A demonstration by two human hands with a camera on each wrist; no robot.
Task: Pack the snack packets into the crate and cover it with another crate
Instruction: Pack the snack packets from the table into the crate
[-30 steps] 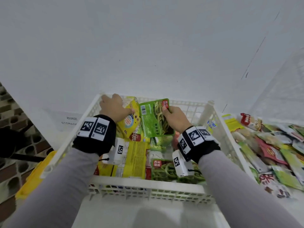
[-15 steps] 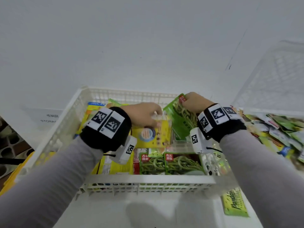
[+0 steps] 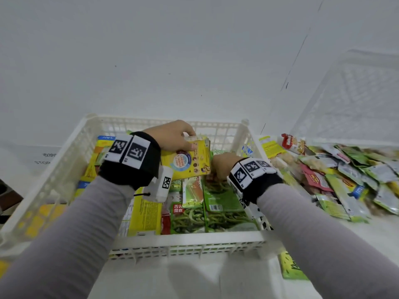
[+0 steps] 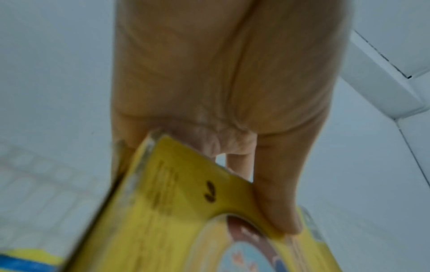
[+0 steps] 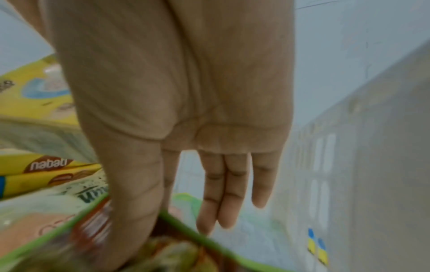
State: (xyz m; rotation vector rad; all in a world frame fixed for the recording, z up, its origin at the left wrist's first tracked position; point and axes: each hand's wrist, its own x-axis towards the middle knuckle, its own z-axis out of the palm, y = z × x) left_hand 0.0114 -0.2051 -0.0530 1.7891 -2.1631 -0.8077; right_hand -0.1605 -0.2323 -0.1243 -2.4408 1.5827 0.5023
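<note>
**Packets held in the crate (image 3: 187, 240)**

The left hand (image 3: 172, 137) is pinching a yellow packet (image 3: 190, 162) above the packed ones. The right hand (image 3: 222, 167) is pinching a green packet (image 5: 174, 254) low inside, thumb against straight fingers. Loose packets (image 3: 345, 175) are lying on the table (image 3: 194, 281).

Head overlooks crate (image 3: 187, 236); wrist cameras look closely inside.

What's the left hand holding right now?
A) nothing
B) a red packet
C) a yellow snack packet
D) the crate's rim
C: the left hand pinches the yellow snack packet by its top edge over the white crate; the right hand holds a green packet.
</note>
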